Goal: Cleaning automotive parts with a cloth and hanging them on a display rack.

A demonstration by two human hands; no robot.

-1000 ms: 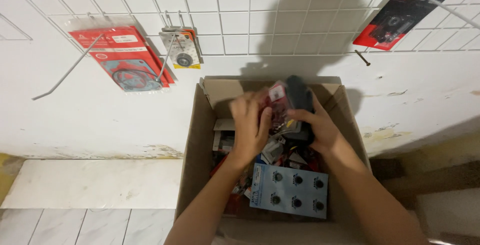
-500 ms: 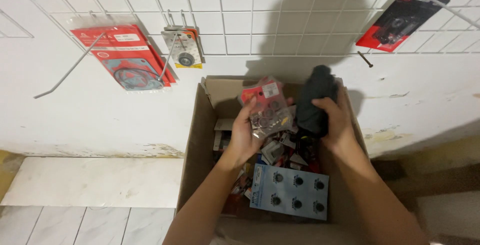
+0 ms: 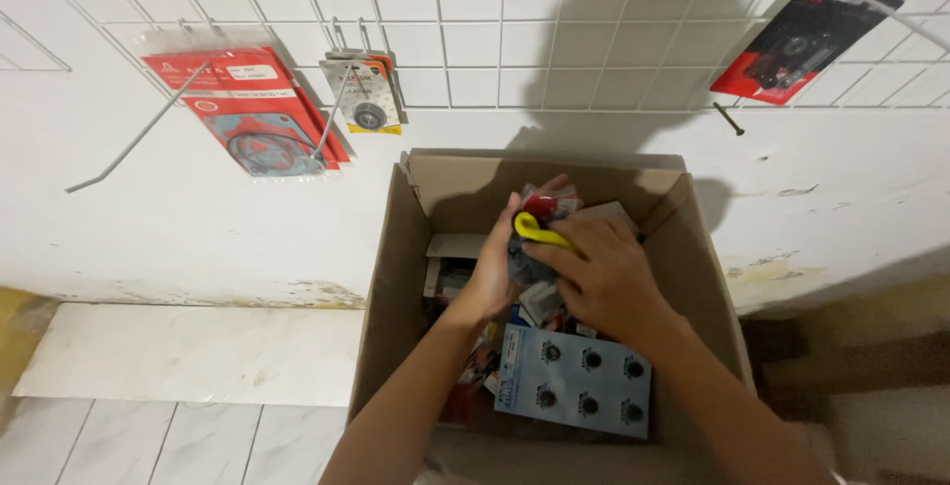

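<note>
A: Cardboard box (image 3: pixel 396 277), flaps open, stands on the floor against the white wall; all positions below are taken from it. Both hands are inside, toward its far side. Left hand (image 3: pixel 495 272) is curled round a small bundle of plastic-wrapped packets (image 3: pixel 539 210), thumb and fingers closed on it from the left. Right hand (image 3: pixel 599 277) lies over the same bundle from the right, fingers bent and pressed to it, with a yellow piece (image 3: pixel 539 233) showing just above the knuckles.

B: Is the yellow piece pinched by the right fingers?

A: Cannot tell; the fingertips are hidden under the bundle. It touches the hand, no more than that is certain.

B: Handling?

A: Judged light and crinkly. Film bags are likely slick and loose against each other, so a packet could slide out of a one-sided pinch. Best hold is across the flat faces, both sides, as now.

B: Surroundings?

A: At the box's near side, a blue-grey blister card (image 3: pixel 574 381) with six dark round parts lies flat on the jumble. Above the box, a white wire grid (image 3: pixel 554 30) on the wall; up and left of the box hang red gasket packs (image 3: pixel 252 109) and a small card with a round part (image 3: pixel 366 97); up and right, a red-and-black pack (image 3: pixel 802 45).
</note>
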